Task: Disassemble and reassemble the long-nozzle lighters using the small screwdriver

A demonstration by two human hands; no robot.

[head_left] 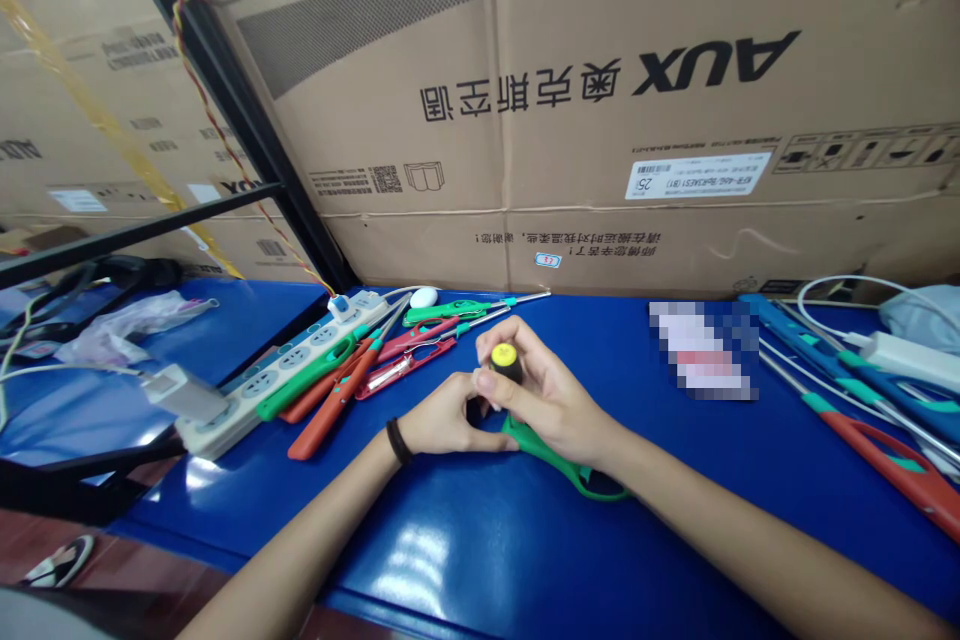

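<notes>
From my remote seat, I see the green lighter [536,450] right of the power strip [201,432]. My right hand [559,410] pinches a screwdriver [505,360]; my left hand's [442,415] thumb touches the lighter, its grip unclear. Orange lighters [321,428] lie just beside the strip.

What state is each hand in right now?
Left hand: curled, thumb against the green plastic looped-handle piece; whether it grips, cannot tell.
Right hand: closed, holding a black-handled tool with a round yellow end.
</notes>
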